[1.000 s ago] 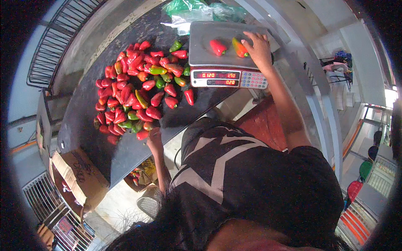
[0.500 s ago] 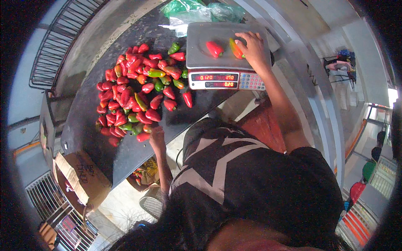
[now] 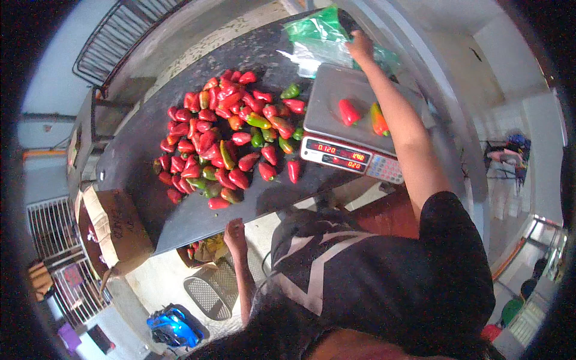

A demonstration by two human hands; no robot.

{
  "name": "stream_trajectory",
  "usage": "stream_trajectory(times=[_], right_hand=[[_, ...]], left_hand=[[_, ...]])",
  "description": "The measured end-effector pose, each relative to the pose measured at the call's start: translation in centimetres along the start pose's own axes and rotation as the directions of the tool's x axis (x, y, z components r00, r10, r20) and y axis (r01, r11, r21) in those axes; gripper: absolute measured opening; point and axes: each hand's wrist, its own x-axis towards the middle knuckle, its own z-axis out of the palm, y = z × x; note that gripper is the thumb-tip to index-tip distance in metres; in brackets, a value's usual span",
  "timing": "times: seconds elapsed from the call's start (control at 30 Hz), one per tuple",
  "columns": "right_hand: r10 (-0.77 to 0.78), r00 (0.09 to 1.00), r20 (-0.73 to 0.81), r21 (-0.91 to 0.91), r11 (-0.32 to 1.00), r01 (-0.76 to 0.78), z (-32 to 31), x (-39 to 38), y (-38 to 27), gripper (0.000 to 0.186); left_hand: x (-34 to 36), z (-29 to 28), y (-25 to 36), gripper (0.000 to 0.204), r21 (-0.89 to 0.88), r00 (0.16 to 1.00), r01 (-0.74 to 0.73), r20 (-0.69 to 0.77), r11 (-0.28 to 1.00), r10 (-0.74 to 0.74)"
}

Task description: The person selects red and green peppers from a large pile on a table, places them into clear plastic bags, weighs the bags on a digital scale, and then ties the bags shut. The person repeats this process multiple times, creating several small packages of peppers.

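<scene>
My right hand reaches across the grey scale to the crumpled plastic bags, green and clear, with its fingers closed on them. On the scale's plate lie a red pepper and a yellow-orange one; its red displays are lit. A large pile of red, green and yellowish peppers covers much of the dark table left of the scale. My left hand is at the table's front edge, below the pile, its fingers curled; I cannot make out whether anything is in them.
An open cardboard box stands at the table's left end, and a bag of peppers sits below the table. A plastic basket and a blue bag are on the floor. Metal railings line the back left.
My right hand has left the yellow-orange pepper and moved back onto the plastic bags. My left hand has drawn away from the peppers toward the table's edge. The view has tilted and shifted.
</scene>
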Motion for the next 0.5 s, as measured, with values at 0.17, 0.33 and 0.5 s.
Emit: stream_trajectory(times=[0.17,0.33,0.5], right_hand=[[0.294,0.923,0.247,-0.164,0.952,-0.260,5.3,3.1,3.6,0.075],[0.252,0.940,0.230,-0.251,0.949,-0.192,7.8,3.4,3.1,0.047],[-0.019,0.998,-0.053,0.045,0.999,0.022,1.6,4.8,-2.0,0.026]], left_hand=[[-5.5,-1.6,-1.9,0.016,-0.114,0.992,0.090,-0.079,0.989,-0.100],[-7.3,-3.2,-1.6,0.017,0.054,0.966,0.259,-0.001,0.964,-0.259],[-3.5,-4.6,1.7,0.016,-0.115,0.991,0.058,-0.113,0.992,-0.071]])
